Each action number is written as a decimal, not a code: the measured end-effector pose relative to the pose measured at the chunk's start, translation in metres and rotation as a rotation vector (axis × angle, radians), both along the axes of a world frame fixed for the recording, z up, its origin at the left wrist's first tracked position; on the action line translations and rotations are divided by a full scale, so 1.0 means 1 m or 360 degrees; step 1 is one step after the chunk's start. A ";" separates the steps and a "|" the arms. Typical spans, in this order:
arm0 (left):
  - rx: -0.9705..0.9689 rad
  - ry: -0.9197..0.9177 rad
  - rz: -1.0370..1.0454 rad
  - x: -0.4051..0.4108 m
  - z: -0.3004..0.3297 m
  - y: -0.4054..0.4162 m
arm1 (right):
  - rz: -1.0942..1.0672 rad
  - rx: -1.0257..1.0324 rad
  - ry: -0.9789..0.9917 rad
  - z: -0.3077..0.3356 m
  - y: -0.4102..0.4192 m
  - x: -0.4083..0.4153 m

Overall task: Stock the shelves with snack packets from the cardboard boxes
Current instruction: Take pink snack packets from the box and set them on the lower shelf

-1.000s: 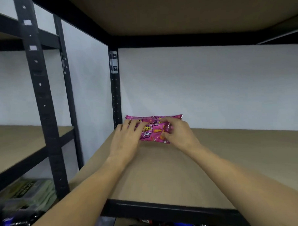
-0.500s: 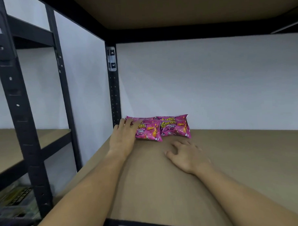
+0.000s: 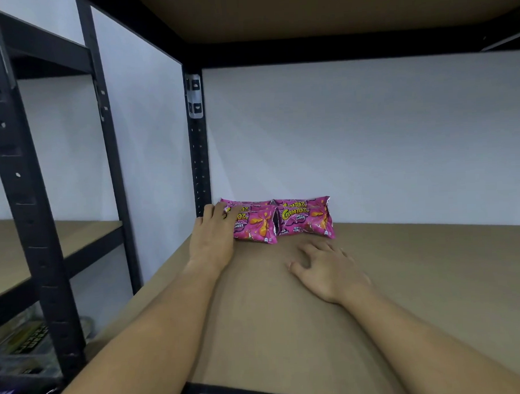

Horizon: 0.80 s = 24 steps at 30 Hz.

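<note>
Left hand fingers rest relaxed against the glossy pink snack packets; right hand lies flat, released, just short of them.

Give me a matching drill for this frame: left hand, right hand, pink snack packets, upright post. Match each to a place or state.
Things:
1. left hand
2. right hand
3. pink snack packets
4. black upright post

Places or states:
A. stands in the back left corner of the shelf
B. lies flat on the shelf board, short of the packets, touching none
C. lie side by side at the back wall
D. rests against the left end of the packet row

Pairs: 1-D, 2-B, 3-C, 4-A
</note>
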<state>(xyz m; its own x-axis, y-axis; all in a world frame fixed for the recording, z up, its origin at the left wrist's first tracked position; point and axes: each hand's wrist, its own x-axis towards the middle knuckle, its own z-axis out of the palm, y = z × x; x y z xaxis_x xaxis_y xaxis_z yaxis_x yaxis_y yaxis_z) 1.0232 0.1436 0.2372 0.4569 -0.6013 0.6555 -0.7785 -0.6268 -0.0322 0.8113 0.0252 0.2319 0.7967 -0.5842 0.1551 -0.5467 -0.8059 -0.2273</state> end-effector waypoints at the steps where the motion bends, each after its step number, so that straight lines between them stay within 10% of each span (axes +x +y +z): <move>1: -0.0024 0.0030 -0.0052 -0.001 -0.001 0.000 | -0.0001 -0.0004 0.0002 0.000 0.000 0.000; 24: 0.0151 0.0184 -0.0087 -0.073 0.009 0.027 | -0.0093 -0.0088 0.0178 0.017 0.010 -0.024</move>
